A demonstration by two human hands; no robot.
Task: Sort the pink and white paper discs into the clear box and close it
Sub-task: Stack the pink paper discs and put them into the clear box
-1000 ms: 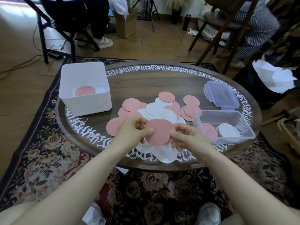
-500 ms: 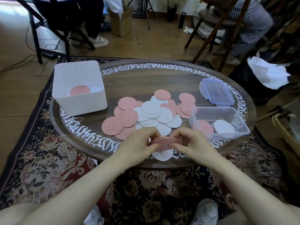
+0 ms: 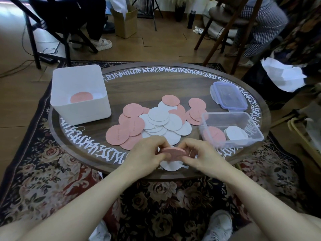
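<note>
Both hands are meeting at the near edge of the desk (image 3: 156, 80). The left hand (image 3: 147, 153) and the right hand (image 3: 199, 153) are pinching the opposite rims of a small pink stack (image 3: 172, 152) of discs, fingers curled round it, holding it flat just above a white disc (image 3: 171, 166) lying under them.

Beyond the hands, the loose pile (image 3: 156, 122) of pink and white discs is spreading over the middle of the desk, many overlapping. To the right the clear box (image 3: 231, 129) is standing open, with a pink heap on its left side and a white heap on its right. Its lid (image 3: 228, 97) is lying further back, apart from it. A white bin (image 3: 79, 96) at the left is holding one pink disc.

The step in hand looks like squaring up gathered pink discs. Next, the stack probably needs carrying right and setting on the pink heap in the box. Much sorting seems left, and the lid is not yet on.
</note>
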